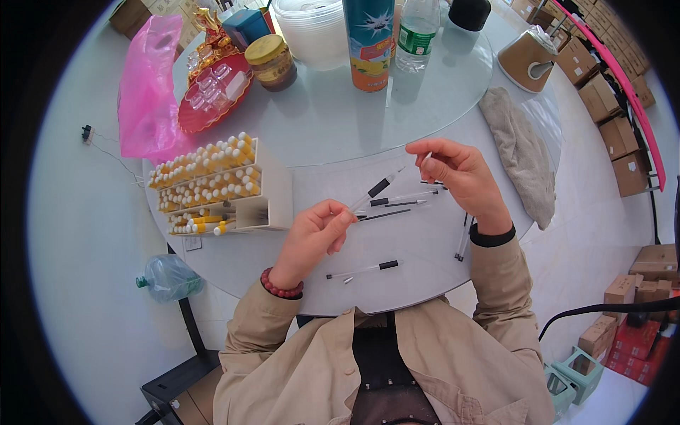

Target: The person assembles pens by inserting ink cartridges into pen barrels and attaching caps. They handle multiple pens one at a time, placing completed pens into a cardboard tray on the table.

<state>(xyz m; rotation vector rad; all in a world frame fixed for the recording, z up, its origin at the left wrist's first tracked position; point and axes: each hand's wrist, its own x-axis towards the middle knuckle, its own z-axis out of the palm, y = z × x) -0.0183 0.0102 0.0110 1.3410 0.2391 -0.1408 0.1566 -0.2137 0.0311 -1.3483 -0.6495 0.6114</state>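
My left hand (312, 237) is closed around the clear barrel of a pen (380, 187) with a black grip, its thin tip pointing up and to the right. Beyond that tip, my right hand (457, 173) pinches a small pale piece (427, 160), too small to name for certain. Under and between the hands lie dark refills (386, 214) and a clear pen barrel (407, 196). Closer to me rests another clear barrel with a black grip (387, 265), beside a small silver cone tip (348, 280). More slender pen parts (464, 241) lie below my right wrist.
At left stands a compartmented white holder (276, 191) full of yellow, white-ended sticks. Behind it are a pink bag (149, 92) and a red tray (188, 117). A jar (271, 64), a tall can (368, 49) and a bottle (416, 35) stand farther back; a grey cloth (517, 152) lies right.
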